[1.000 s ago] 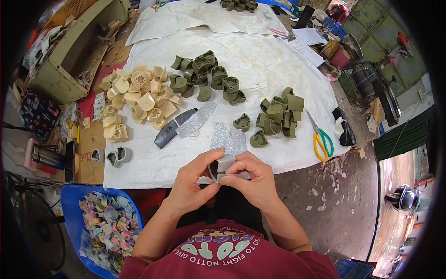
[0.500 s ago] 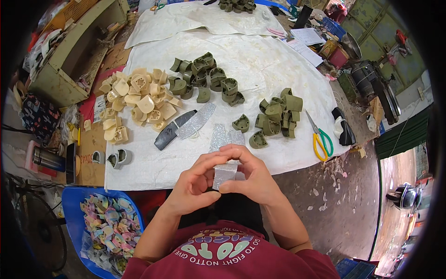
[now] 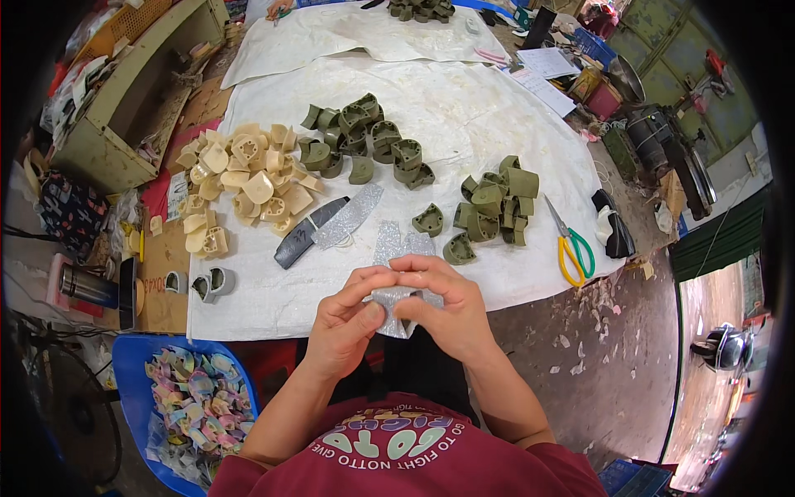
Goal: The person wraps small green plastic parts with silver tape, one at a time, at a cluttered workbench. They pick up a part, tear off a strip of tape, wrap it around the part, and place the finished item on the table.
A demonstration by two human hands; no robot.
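Above my lap, at the near edge of the white-covered table, both hands hold a block-shaped shoe heel with silver glitter covering (image 3: pixel 397 328). My left hand (image 3: pixel 341 325) presses its thumb against the near side, its fingers curled over the top. From the other side, my right hand (image 3: pixel 454 313) grips with thumb and bent fingers. The fingers hide much of the heel. Just beyond them lie glitter pieces (image 3: pixel 387 240) cut to shape. More silver pieces (image 3: pixel 356 214) rest across a dark bundle (image 3: pixel 300 244) to the left. Two loose olive heels (image 3: pixel 428 219) sit to the right.
Olive heels (image 3: pixel 501 199) and beige heels (image 3: pixel 257 178) lie in piles; silver-covered heels (image 3: pixel 219 282) stand at left. Yellow-and-green-handled scissors (image 3: pixel 571 253) lie right. A blue bin (image 3: pixel 124 398) holds pastel-coloured pieces. Another person's hand (image 3: pixel 279 8) shows at the far edge.
My left thumb has moved in onto the heel, and both hands have closed more tightly round it. The heel has tilted and sits slightly lower.
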